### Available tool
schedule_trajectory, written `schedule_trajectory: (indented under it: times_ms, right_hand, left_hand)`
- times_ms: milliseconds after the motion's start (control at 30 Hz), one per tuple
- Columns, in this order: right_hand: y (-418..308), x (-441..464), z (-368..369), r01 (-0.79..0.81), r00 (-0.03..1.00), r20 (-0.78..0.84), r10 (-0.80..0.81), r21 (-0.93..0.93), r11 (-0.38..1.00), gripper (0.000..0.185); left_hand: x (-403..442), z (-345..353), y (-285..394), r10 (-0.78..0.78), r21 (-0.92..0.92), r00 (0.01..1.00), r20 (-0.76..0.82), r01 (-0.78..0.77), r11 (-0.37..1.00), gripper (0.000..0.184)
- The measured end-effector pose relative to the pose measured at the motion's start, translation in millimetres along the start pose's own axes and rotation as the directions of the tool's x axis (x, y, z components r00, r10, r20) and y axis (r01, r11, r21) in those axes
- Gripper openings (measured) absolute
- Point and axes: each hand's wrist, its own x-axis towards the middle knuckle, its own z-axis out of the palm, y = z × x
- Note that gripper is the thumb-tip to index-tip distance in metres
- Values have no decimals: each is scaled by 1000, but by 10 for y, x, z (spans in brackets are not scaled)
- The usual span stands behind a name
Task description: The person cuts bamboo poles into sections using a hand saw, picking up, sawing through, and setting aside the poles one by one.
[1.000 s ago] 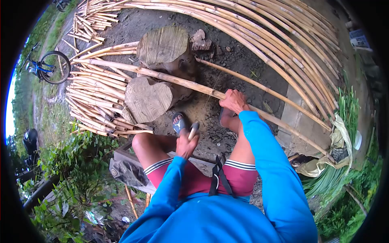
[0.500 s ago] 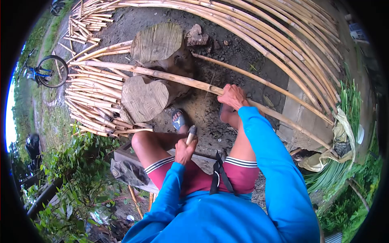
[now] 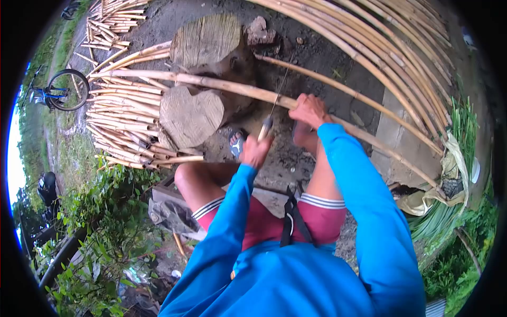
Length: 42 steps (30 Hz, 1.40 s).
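Note:
My left hand [image 3: 256, 151] is closed round the light handle of a long-bladed knife [image 3: 265, 128]. Its thin blade, seen nearly edge-on, points up across the bamboo pole [image 3: 227, 86]; whether it touches the pole I cannot tell. My right hand [image 3: 310, 110] is wrapped round that pole just right of the blade. The pole runs from the far left, over the gap by two wooden stumps, down to the right. One is the upper stump [image 3: 205, 42], the other the lower stump [image 3: 191, 117], with a notch in its edge.
Several cut bamboo pieces [image 3: 124, 113] lie piled at the left, and long bamboo poles [image 3: 391, 58] stretch across the upper right. Another single pole [image 3: 343, 95] lies beyond my right hand. A bicycle [image 3: 53, 96] stands far left. A pale sack [image 3: 455, 166] lies at the right.
My left hand has moved up and right with the knife, whose blade now shows across the pole. My right hand keeps its grip on the pole; the view has shifted slightly.

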Motion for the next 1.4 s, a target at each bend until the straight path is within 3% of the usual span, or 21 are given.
schedule_trajectory:
  times_ms: [33, 167, 267, 367, 433, 500, 567, 667, 733, 800, 833, 900, 933, 967, 1033, 1133, 1167, 1233, 1300, 1333, 1400]
  right_hand:
    - [35, 5, 4, 5, 999, 31, -5, 9, 1000, 33]
    - [65, 55, 42, -2, 1000, 5, 2, -33, 999, 35]
    - [25, -22, 19, -14, 1000, 15, 14, -16, 1000, 35]
    - [-53, -48, -19, -14, 1000, 13, 14, -14, 1000, 36]
    - [-22, -13, -76, -4, 999, 48, 5, -22, 1000, 36]
    - [19, 45, -32, -15, 1000, 20, 15, -29, 999, 35]
    - [32, 21, -24, 8, 1000, 7, -8, -19, 1000, 35]
    - [-11, 28, -30, 10, 1000, 7, -10, -30, 999, 34]
    - [15, 27, -23, -3, 999, 48, 4, -15, 1000, 35]
    - [44, 27, -22, -8, 1000, 9, 9, -26, 1000, 35]
    - [40, 39, 1, -18, 1000, -19, 18, -23, 1000, 36]
    - [20, -8, -33, -26, 999, 25, 26, -7, 1000, 36]
    - [18, -12, -19, -21, 1000, 19, 21, 1, 1000, 36]
    - [-14, 4, -30, -3, 1000, 4, 3, 6, 1000, 36]
    - [-31, 39, -28, -2, 1000, -11, 2, -25, 1000, 36]
    - [17, 78, -108, -1, 1000, -1, 1, -25, 1000, 35]
    - [11, 115, -125, 15, 1000, -13, -15, -18, 1000, 36]
    - [20, 8, -20, 26, 1000, 2, -26, 1, 1000, 37]
    - [-17, -3, 6, 37, 999, -13, -37, -2, 999, 37]
    - [-17, 48, -20, 43, 999, -24, -43, -6, 999, 37]
    - [15, 24, 3, 14, 999, 34, -14, 1, 1000, 38]
  left_hand:
    - [73, 46, 66, -52, 25, 998, -45, 53, 998, 51]
    - [-695, -132, -680, 195, -158, 980, -27, -197, 968, 45]
    - [-709, -156, -432, 67, -78, 997, 34, -64, 995, 41]
    - [99, 95, -105, 102, 140, 985, -141, -83, 987, 45]
    - [-109, -44, -183, 271, 58, 962, 26, -272, 961, 49]
    - [-676, -169, -417, 112, -96, 994, 0, -111, 989, 41]
    - [-853, -168, -547, 123, -111, 992, 12, -121, 986, 38]
    - [-60, 58, -52, 0, 5, 999, -32, 1, 1000, 56]
    - [262, 304, -393, 352, 272, 925, -141, -306, 912, 31]
    - [-54, 134, -539, 326, 63, 932, -155, -320, 945, 29]
    - [-475, -5, -610, 208, -113, 966, -154, -226, 968, 28]
    - [-852, -168, -647, 8, -124, 1000, 27, -4, 992, 33]
    - [-746, -199, -425, 16, -103, 997, 74, -8, 995, 44]
    - [-504, -89, -344, 20, -140, 999, 28, -16, 990, 46]
    - [26, 22, 147, -15, 132, 993, -120, 31, 991, 46]
    - [-208, 51, -585, 134, 12, 989, -57, -134, 991, 45]
    - [-593, -130, -605, 166, -175, 985, 38, -157, 972, 44]
    - [-842, -180, -681, 41, -106, 998, 57, -35, 994, 44]
    - [-419, -22, -349, 60, -96, 997, -50, -65, 993, 48]
    - [-20, 14, -107, -5, -96, 999, 51, 10, 995, 54]
    - [61, 132, -153, 247, 75, 967, -68, -242, 967, 55]
